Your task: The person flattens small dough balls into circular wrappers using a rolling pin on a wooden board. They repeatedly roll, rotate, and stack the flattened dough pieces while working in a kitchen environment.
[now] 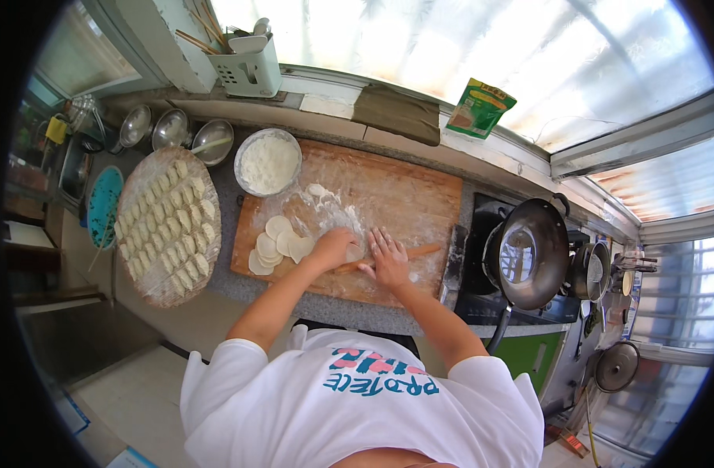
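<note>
Right hand (388, 259) is pressing on the rolling pin (425, 250), fingers outstretched, on the wooden board's (419, 187) near half. Left hand (333, 249) is curling at a dough round (356, 252), can't tell if gripping; dough wrappers (300, 247) are lying left.

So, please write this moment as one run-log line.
Left hand: at dough disc; right hand: on rolling pin; wrappers: on board; dumplings: in rows on round tray
</note>
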Available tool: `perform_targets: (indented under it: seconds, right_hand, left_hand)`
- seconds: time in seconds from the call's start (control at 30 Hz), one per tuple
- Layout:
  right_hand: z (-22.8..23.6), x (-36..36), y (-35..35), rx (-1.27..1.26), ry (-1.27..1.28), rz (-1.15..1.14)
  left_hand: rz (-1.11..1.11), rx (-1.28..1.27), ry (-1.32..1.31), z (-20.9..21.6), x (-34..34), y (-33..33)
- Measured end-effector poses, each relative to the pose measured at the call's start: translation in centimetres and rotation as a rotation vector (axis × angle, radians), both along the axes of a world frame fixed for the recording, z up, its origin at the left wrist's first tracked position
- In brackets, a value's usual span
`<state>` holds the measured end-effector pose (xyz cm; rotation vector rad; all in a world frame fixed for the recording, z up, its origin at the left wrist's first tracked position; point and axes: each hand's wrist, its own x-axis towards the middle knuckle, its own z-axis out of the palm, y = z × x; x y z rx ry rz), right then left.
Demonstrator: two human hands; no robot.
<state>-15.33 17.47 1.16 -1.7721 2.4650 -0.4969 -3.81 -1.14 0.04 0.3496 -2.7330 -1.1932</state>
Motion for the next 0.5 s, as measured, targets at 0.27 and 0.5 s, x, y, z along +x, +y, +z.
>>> perform_targets:
  seconds: [0.27,0.5]
  right_hand:
    - [0.0,0.0,-0.7,-0.036,-0.027,-0.047]
    - [0.4,2.2,4.0,0.073,0.017,0.003]
  left_hand:
    - [0.049,-0.013,-0.302,1.8,-0.4,0.3]
    - [-0.138,-0.092,-0.051,-0.1,-0.3,0.9]
